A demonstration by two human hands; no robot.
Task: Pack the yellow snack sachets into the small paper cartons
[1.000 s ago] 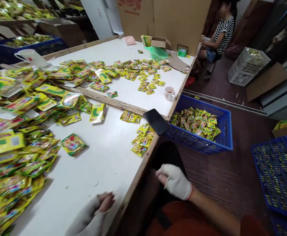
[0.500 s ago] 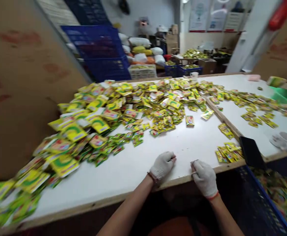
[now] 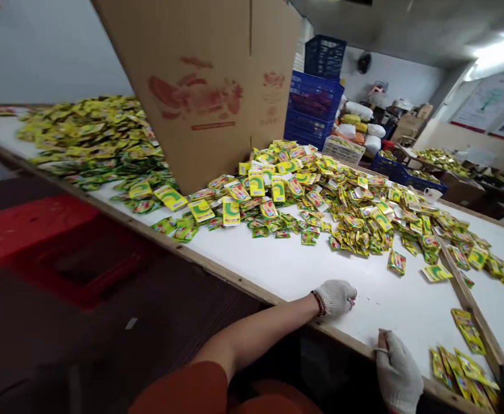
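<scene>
My left hand [image 3: 337,298], in a white knit glove with bare fingertips, rests on the white tabletop [image 3: 273,264] near its front edge. Its fingers are curled closed, and whatever lies inside them is hidden. At the table's edge, my right hand [image 3: 397,368] wears a similar glove. That hand is closed too, with a thin pale strip across its fingers; I cannot make out anything held. A single yellow-green sachet [image 3: 396,262] lies beyond both hands. Closest to my right hand is a small pile of yellow sachets [image 3: 465,374].
A long heap of sachets [image 3: 359,230] spreads across the table behind my hands. A large cardboard box [image 3: 217,86] stands at the left, with another sachet heap [image 3: 100,132] beyond it. A wooden strip [image 3: 462,287] divides the table. A red stool [image 3: 70,241] sits below at left.
The view has swung left, bringing the whole box side, the second heap and the red stool into sight. Both hands stay closed at much the same places by the table edge.
</scene>
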